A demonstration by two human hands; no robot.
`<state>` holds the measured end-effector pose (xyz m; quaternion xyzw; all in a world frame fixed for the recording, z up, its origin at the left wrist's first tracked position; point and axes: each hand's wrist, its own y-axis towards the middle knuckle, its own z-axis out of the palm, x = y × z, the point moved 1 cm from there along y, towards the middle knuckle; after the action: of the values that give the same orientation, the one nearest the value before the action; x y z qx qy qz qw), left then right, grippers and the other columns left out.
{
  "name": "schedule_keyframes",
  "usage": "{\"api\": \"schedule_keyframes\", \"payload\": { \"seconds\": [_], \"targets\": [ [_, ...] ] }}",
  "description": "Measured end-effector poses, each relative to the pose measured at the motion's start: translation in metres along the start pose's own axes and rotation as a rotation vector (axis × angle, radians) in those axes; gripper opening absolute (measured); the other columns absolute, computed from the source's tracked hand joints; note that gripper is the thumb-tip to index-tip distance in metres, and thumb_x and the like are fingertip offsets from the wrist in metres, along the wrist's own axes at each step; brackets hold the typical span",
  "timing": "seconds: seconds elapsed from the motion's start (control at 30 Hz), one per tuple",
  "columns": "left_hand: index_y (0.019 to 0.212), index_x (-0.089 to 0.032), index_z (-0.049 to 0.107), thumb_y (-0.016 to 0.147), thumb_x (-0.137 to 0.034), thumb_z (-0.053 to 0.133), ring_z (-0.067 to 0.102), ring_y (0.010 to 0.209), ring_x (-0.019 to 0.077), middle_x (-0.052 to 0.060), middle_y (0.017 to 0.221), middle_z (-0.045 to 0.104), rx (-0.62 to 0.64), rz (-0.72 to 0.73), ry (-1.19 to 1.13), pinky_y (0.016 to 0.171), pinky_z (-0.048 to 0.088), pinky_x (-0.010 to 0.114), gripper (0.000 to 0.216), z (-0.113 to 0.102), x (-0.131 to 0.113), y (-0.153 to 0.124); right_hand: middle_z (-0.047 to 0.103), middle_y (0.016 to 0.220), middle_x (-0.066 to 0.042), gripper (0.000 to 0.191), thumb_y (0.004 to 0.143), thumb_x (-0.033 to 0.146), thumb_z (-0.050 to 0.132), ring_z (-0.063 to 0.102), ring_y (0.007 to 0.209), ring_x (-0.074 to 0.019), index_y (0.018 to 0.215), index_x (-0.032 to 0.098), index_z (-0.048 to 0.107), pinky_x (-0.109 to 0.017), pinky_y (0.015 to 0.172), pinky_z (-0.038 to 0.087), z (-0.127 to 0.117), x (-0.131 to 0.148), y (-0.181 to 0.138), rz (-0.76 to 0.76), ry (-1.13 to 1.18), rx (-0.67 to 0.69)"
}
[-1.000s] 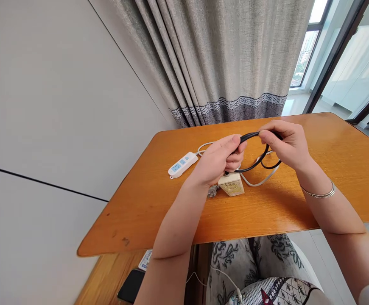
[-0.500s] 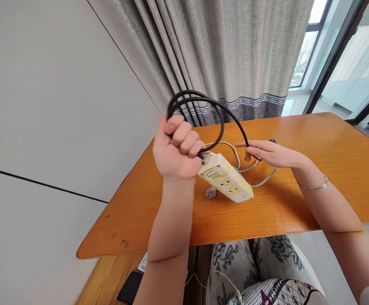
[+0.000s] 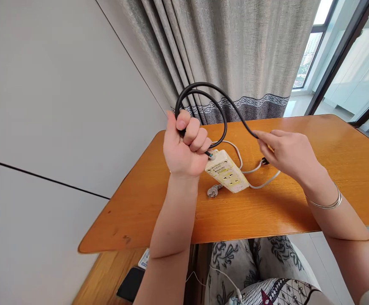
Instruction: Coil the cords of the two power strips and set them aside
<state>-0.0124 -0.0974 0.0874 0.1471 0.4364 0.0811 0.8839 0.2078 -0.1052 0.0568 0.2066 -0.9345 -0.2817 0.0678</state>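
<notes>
My left hand [image 3: 186, 146] is a fist held above the table, closed round coils of a black cable [image 3: 203, 91] that loop up in front of the curtain. The cable runs into a cream power strip [image 3: 226, 171], which hangs tilted just below my fist. The black cable slopes down to the right into my right hand [image 3: 286, 152], whose fingers pinch it; its black end [image 3: 265, 161] shows under that hand. A grey cord [image 3: 261, 183] and its plug [image 3: 213, 191] lie on the orange wooden table [image 3: 159, 212].
A grey curtain [image 3: 235, 51] hangs behind the table, a pale wall to the left, glass doors at the right. Under the table's near edge lie a black phone [image 3: 130, 284] and a card. My patterned lap shows below.
My left hand rose from the table with the coiled black cable, lifting the cream power strip by its end. My right hand let the cable slide through and now pinches it further along.
</notes>
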Motion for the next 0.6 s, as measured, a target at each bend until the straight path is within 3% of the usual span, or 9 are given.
{"api": "schedule_keyframes", "payload": {
  "seconds": [0.1,0.27,0.47,0.6],
  "targets": [
    [0.065,-0.021,0.030,0.105,-0.052,0.041,0.006,0.040,0.0090,-0.006,0.051,0.010,0.048,-0.022,-0.031,0.035,0.012,0.024,0.052,0.000,0.006,0.001,0.067,0.069,-0.006,0.045,0.102,0.034,0.038,0.052,0.057,-0.0148,0.122,0.023,0.076,-0.030,0.053,0.021,-0.003,0.013,-0.006,-0.109,-0.054,0.088],
    [0.063,-0.020,0.028,0.108,-0.049,0.031,0.013,0.035,0.0074,-0.007,0.047,0.016,0.046,-0.073,-0.031,0.034,0.018,0.021,0.054,0.008,0.018,-0.003,0.062,0.064,-0.004,0.043,0.102,0.037,0.040,0.045,0.055,-0.0139,0.104,0.020,0.080,-0.031,0.054,0.017,-0.001,0.022,-0.011,-0.334,-0.018,0.135],
    [0.060,-0.021,0.031,0.104,-0.058,0.039,0.035,0.035,0.0070,-0.006,0.047,0.033,0.061,-0.070,0.054,0.038,0.034,0.020,0.058,0.013,0.032,-0.004,0.057,0.062,-0.002,0.041,0.103,0.033,0.041,0.041,0.055,-0.0127,0.090,0.017,0.076,-0.031,0.056,0.022,-0.006,0.024,-0.015,-0.551,0.099,-0.019],
    [0.059,-0.021,0.033,0.100,-0.062,0.044,0.057,0.050,0.0103,-0.002,0.056,0.052,0.089,-0.029,0.154,0.048,0.047,0.021,0.059,0.010,0.040,-0.003,0.056,0.065,-0.001,0.039,0.104,0.029,0.040,0.041,0.056,-0.0119,0.087,0.017,0.073,-0.029,0.055,0.025,-0.010,0.024,-0.017,-0.617,0.149,-0.136]
  ]
}}
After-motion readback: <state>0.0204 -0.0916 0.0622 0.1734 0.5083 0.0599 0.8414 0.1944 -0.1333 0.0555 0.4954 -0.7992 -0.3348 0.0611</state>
